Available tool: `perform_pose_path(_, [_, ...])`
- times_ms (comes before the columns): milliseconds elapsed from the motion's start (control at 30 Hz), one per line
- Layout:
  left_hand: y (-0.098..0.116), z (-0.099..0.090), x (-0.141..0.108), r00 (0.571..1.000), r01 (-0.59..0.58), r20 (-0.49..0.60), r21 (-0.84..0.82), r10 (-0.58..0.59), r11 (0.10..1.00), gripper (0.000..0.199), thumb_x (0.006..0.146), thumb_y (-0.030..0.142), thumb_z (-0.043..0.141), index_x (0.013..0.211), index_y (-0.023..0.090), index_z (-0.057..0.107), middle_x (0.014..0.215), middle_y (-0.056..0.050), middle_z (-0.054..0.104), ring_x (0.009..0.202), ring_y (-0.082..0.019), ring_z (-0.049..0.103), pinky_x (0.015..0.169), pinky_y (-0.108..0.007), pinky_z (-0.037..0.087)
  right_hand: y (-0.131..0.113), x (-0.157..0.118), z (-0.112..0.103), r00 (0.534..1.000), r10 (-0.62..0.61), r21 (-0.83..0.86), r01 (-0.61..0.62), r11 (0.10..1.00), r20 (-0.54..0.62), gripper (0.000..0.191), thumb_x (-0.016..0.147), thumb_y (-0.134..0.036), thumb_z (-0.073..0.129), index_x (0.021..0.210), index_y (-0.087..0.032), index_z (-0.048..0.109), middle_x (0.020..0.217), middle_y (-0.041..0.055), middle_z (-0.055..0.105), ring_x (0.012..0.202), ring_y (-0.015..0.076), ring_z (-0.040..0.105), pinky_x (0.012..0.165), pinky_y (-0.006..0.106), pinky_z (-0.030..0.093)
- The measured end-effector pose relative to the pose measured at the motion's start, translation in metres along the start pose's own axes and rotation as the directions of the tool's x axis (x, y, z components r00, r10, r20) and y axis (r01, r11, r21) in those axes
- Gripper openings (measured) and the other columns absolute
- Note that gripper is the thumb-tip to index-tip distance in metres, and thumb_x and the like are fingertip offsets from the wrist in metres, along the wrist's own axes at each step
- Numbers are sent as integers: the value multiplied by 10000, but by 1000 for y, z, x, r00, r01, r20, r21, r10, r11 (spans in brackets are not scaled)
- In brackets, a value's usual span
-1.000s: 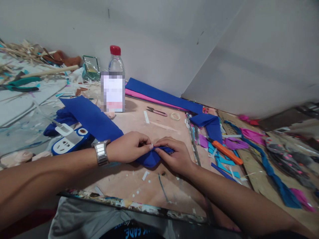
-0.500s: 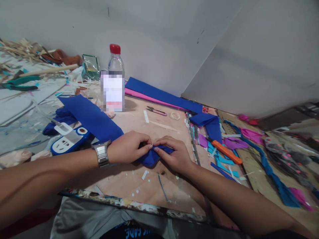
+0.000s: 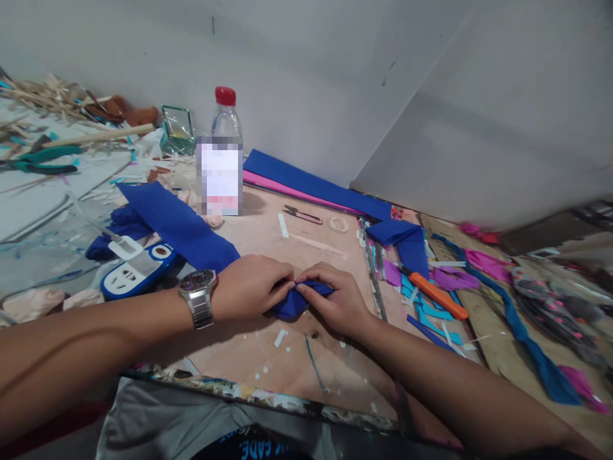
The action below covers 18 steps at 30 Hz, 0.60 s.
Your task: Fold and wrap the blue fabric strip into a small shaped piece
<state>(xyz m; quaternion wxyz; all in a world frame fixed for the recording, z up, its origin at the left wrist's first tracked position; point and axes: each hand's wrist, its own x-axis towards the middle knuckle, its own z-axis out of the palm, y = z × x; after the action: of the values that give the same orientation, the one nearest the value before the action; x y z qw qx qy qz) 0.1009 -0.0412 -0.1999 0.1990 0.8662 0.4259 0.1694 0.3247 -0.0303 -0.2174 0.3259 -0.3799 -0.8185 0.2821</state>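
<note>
We pinch the bunched blue material (image 3: 290,306) with our left hand (image 3: 256,285) and right hand (image 3: 342,299) over the table (image 3: 297,364), snips (image 3: 311,218) beyond

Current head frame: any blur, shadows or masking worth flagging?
Head view, right side: gray pink-dotted bundle smeared; head view, back: soft shadow beside the red-capped bottle, mosaic over its lower part; head view, center: left hand, right hand and blue fabric fairly clear.

Head cam, fwd/down over tbl (image 3: 230,358)
</note>
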Motion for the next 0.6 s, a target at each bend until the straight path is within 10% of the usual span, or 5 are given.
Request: perform_pose_path(600, [3, 1, 1, 1000, -15, 17, -1, 15, 1000, 283, 1042, 338, 470, 957, 196, 699, 898, -43, 754, 796, -198, 675, 654, -290, 375, -3, -4, -1, 994, 90, 75, -95, 993, 58, 125, 949, -300, 641, 940, -189, 698, 907, 47, 742, 835, 179, 682, 771, 306, 526])
